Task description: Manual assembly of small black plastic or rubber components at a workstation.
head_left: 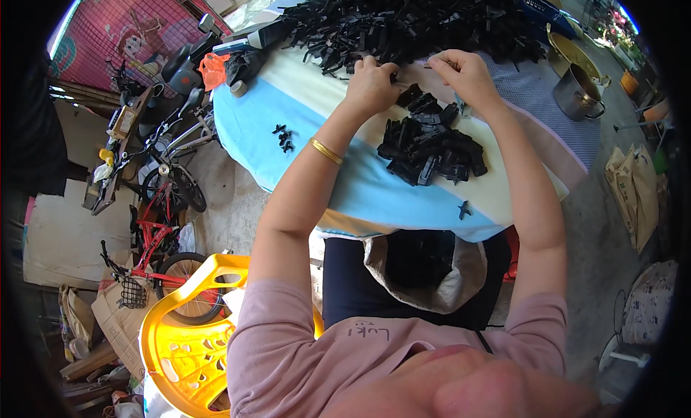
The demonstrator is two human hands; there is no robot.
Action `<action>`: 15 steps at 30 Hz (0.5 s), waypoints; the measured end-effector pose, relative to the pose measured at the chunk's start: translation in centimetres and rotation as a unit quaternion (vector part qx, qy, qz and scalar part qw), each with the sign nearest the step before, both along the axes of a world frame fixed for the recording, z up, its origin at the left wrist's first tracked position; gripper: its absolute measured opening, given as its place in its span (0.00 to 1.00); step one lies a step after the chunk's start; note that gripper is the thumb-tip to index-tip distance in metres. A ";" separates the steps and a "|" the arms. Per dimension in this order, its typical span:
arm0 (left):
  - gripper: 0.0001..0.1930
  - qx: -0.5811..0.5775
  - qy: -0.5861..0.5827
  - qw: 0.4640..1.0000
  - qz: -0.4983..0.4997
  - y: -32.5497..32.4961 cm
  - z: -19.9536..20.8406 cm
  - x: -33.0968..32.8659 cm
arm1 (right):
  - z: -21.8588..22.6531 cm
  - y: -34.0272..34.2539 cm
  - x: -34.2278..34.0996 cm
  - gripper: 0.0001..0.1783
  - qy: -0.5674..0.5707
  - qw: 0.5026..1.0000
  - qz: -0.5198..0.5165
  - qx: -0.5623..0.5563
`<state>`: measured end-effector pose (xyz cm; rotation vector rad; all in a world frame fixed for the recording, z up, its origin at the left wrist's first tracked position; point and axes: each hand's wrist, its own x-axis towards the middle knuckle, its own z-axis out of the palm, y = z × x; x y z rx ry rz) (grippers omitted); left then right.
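Black, knobbly bits (432,151) lie piled between a big heap (417,25) and the near edge of the table (381,210) — mostly bare cloth (248,130) at left. Left hand (371,88) and right hand (466,74) curl their fingers — I can't tell what they grip.

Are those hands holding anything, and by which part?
It cannot be told: the left hand is at a small black piece and the right hand looks pinched, but any grip is too small to see.

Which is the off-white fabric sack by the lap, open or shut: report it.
Open: the off-white fabric sack has its mouth spread wide around a dark interior. How full, I cannot tell.
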<state>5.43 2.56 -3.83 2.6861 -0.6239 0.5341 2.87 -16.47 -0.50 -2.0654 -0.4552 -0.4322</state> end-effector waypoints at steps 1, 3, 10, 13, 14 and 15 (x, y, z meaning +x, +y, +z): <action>0.15 0.009 0.009 1.000 0.012 0.0 0.0 -0.1 | 0.0 0.0 0.0 0.13 0.003 1.000 -0.008 -0.006; 0.14 -0.005 -0.031 0.999 0.014 0.3 -0.8 0.0 | 0.1 0.1 -0.1 0.13 0.001 1.000 -0.008 -0.003; 0.05 -0.170 -0.010 0.984 -0.051 0.9 0.5 -0.5 | 0.0 -0.1 0.1 0.13 -0.001 1.000 -0.013 0.022; 0.03 -0.497 0.169 0.830 -0.188 0.3 2.2 -1.4 | 0.4 0.4 -0.2 0.14 0.101 0.988 -0.014 0.119; 0.03 -0.497 0.170 0.830 -0.189 0.4 2.5 -1.8 | 0.8 0.5 -0.5 0.14 0.100 0.988 -0.015 0.119; 0.04 -0.536 0.220 0.781 -0.235 0.4 2.7 -2.1 | 1.2 0.5 -0.9 0.15 0.153 0.971 0.032 0.178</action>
